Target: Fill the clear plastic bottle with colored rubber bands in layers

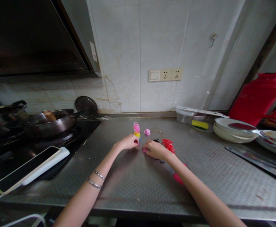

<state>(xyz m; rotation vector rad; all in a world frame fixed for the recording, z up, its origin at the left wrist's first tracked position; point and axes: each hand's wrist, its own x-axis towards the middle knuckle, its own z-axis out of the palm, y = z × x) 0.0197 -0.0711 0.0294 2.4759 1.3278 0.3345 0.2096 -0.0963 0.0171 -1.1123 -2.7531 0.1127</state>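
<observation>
My left hand [129, 142], fingers curled together, is beside a small clear bottle [136, 127] layered with pink, yellow and blue bits. Whatever its fingertips hold, if anything, is too small to make out. Across from it, my right hand [155, 149] pinches at small pink bands [144, 150] on the steel counter. A pink cap [147, 131] lies behind the hands. Red small bands [168, 145] make a pile just right of my right hand. Black bands [156, 140] are partly hidden under that hand. A bright pink item [178, 178] shows partly beneath my right forearm.
On the left are a stove with a pan [51, 124] and a phone [28, 170] on a white power bank. To the right stand bowls [232, 134], a yellow sponge [199, 125], a knife [256, 164], a plastic tub [184, 115] and a red thermos [253, 101].
</observation>
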